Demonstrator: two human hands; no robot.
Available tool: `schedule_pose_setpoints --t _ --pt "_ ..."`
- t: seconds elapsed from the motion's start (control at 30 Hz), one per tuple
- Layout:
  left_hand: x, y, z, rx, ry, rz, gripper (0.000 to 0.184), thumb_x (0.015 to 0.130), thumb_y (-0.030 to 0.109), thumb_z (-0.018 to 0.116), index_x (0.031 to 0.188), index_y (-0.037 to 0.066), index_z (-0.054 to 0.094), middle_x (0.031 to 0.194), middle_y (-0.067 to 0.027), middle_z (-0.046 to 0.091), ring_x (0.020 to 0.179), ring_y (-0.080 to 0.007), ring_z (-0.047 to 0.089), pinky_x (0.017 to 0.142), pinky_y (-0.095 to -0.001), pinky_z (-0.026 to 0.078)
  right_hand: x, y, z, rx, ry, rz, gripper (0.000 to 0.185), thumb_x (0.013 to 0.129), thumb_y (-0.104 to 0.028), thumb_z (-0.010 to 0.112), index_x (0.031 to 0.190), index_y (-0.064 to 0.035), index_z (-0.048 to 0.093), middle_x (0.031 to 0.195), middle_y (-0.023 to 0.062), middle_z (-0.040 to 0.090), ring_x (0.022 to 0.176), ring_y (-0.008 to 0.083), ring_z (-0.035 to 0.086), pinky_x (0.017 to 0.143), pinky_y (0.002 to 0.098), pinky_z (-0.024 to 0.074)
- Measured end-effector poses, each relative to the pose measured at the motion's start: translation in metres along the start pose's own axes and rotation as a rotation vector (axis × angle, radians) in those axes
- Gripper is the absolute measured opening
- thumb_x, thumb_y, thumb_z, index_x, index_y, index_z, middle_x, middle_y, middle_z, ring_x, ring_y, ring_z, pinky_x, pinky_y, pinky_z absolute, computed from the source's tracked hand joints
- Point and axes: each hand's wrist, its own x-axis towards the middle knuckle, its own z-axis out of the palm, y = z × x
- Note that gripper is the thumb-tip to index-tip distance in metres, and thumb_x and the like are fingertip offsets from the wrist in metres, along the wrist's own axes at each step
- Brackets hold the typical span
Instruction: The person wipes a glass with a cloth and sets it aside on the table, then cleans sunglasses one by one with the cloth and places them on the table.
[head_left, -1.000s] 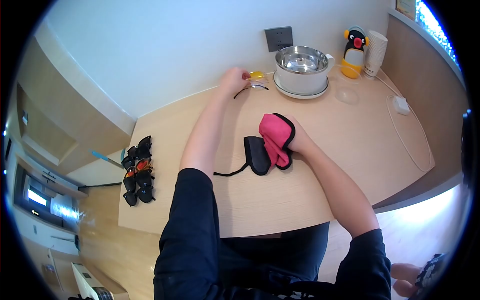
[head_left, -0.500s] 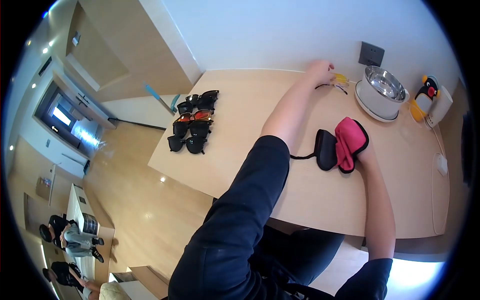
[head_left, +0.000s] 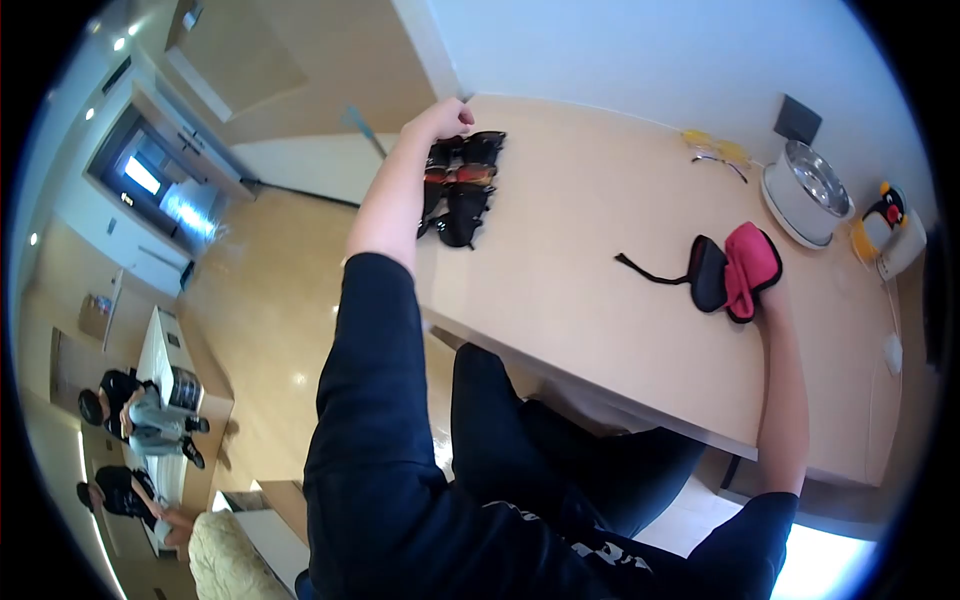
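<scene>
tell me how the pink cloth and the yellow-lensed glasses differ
The pink cloth looks soft and bunched, with black trim; the yellow-lensed glasses have tinted lenses. The cloth looks larger than the glasses. The right hand is at the cloth, its fingers hidden, while no hand is on the glasses, which lie nearer the wall. Both are at the same table.

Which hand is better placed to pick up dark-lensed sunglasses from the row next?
Left, I'd judge: the left grip is close beside the row of mostly dark-lensed sunglasses, with nothing visible in it. The right grip is far from them and appears to hold the pink, black-trimmed cloth pouch.
</scene>
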Motion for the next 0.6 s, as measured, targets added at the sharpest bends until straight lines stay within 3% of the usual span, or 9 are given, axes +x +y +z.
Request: schedule_pose_setpoints --t 0.03,0.13,0.3,0.37,0.43,0.53,0.6 --pt "-0.006 -0.013 0.002 0.010 -0.065 -0.071 0.021 0.074 0.013 0.066 0.094 0.007 0.067 0.089 -0.0114 0.067 0.083 -0.0214 0.063 0.075 -0.0343 0.049 0.012 0.023 -0.011 -0.089 0.042 -0.143 0.038 0.088 -0.026 0.054 0.120 -0.0052 0.048 0.108 0.0061 0.058 0.094 0.0158 0.058 0.079 0.0284 0.0488" --pt "-0.001 -0.035 0.020 0.007 -0.072 -0.004 0.027 0.072 0.010 0.063 0.098 0.009 0.067 0.088 -0.0087 0.067 0.081 -0.0196 0.062 0.074 -0.0334 0.049 -0.004 -0.012 0.009 0.167 0.015 0.065 0.036 0.088 -0.027 0.055 0.117 -0.0061 0.050 0.104 0.0049 0.058 0.090 0.0146 0.058 0.076 0.0272 0.0489" --pt "-0.006 -0.008 0.013 0.112 -0.018 -0.090 0.026 0.071 0.016 0.067 0.097 0.013 0.067 0.091 -0.0078 0.067 0.086 -0.0235 0.063 0.076 -0.0352 0.049 -0.006 -0.031 0.020 0.240 -0.016 0.120 0.034 0.087 -0.029 0.056 0.113 -0.0075 0.052 0.096 0.0029 0.058 0.082 0.0125 0.058 0.069 0.0251 0.0490" --pt "-0.011 0.005 0.012 0.206 0.043 -0.221 0.028 0.070 0.018 0.067 0.098 0.014 0.067 0.094 -0.0084 0.066 0.089 -0.0235 0.062 0.078 -0.0360 0.048 -0.007 -0.036 0.024 0.238 -0.021 0.122 0.033 0.087 -0.030 0.056 0.112 -0.0078 0.052 0.095 0.0024 0.058 0.080 0.0121 0.058 0.068 0.0247 0.0490" --pt "-0.013 0.009 0.012 0.241 0.087 -0.250 0.027 0.069 0.020 0.066 0.095 0.015 0.066 0.097 -0.0088 0.065 0.092 -0.0248 0.061 0.079 -0.0395 0.047 -0.007 -0.036 0.027 0.242 0.004 0.098 0.029 0.086 -0.032 0.058 0.104 -0.0102 0.053 0.086 0.0004 0.056 0.072 0.0097 0.055 0.060 0.0223 0.0466" --pt "-0.018 0.012 0.006 0.332 0.183 -0.286 0.025 0.069 0.022 0.063 0.092 0.014 0.066 0.096 -0.0094 0.065 0.092 -0.0260 0.061 0.079 -0.0425 0.047 -0.009 -0.042 0.031 0.310 -0.025 0.142 0.028 0.087 -0.033 0.055 0.103 -0.0101 0.054 0.087 0.0016 0.057 0.072 0.0114 0.056 0.060 0.0228 0.0466" --pt "-0.026 0.014 -0.003 0.381 0.422 -0.228 0.025 0.068 0.024 0.062 0.089 0.013 0.065 0.094 -0.0097 0.065 0.093 -0.0265 0.060 0.079 -0.0442 0.046 -0.012 -0.047 0.033 0.295 0.001 0.144 0.028 0.088 -0.034 0.054 0.102 -0.0098 0.054 0.085 0.0024 0.057 0.070 0.0120 0.056 0.059 0.0232 0.0466"
